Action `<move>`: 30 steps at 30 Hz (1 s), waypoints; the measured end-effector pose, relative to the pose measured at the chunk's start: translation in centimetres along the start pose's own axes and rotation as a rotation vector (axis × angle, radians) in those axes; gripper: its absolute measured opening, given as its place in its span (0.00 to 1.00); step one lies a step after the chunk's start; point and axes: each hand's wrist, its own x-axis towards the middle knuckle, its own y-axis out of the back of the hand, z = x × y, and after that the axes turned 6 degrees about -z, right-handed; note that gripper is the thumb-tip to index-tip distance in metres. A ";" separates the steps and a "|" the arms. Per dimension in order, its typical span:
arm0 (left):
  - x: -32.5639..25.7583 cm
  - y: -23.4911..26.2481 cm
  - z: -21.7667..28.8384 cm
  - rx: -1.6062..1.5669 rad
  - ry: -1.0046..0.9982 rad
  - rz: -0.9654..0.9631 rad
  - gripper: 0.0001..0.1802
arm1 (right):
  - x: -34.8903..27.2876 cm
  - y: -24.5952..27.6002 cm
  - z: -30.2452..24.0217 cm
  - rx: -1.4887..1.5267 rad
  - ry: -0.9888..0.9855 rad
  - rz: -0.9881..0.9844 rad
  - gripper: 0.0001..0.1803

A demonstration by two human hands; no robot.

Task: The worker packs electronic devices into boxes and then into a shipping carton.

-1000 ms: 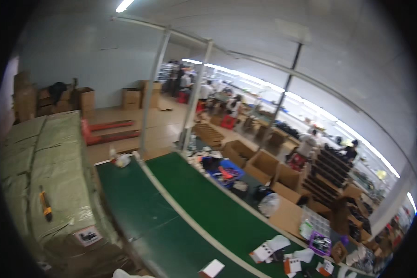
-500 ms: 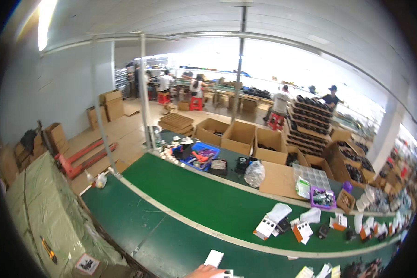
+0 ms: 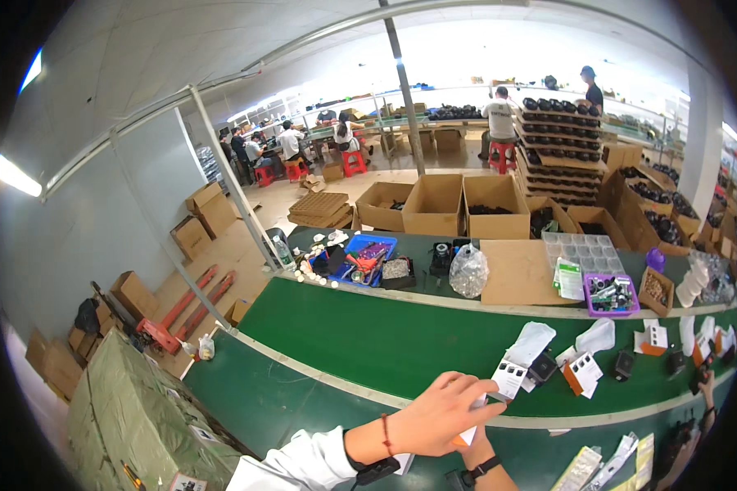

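My left hand (image 3: 434,413), with a red string bracelet and white sleeve, reaches over from the lower left. Its fingers curl over a small white-and-orange box (image 3: 467,435), largely covered by the hands. Under it, my right hand (image 3: 478,448), wearing a black watch, grips the same box from the right; most of its fingers are hidden. Just beyond my left fingertips stands a white box with printed pictures (image 3: 509,380) on the green belt (image 3: 368,335). A white pouch (image 3: 531,344) and a black device (image 3: 542,368) lie against that box.
More opened boxes (image 3: 582,373) and black devices (image 3: 623,365) line the belt to the right, where another person's hand (image 3: 704,386) reaches in. Flat packets (image 3: 581,468) lie at the near right. Beyond are a purple basket (image 3: 611,311) and blue tray (image 3: 372,243). A metal post (image 3: 229,176) rises at left.
My view has shifted. One hand on a white box showed at the lower edge; now both hands are in view, farther up and right, together on a small box.
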 end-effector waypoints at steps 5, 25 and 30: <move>2.4 -0.5 -3.5 -0.179 0.041 0.084 0.41 | 3.5 10.0 5.2 -0.054 0.127 -0.225 0.48; -6.0 -11.1 -24.1 -0.105 0.732 0.351 0.55 | 18.3 24.9 3.8 -0.331 -0.632 0.023 0.46; -7.2 -24.9 -26.3 -0.168 1.077 0.705 0.58 | 20.1 27.9 7.9 -1.147 -0.822 -0.383 0.50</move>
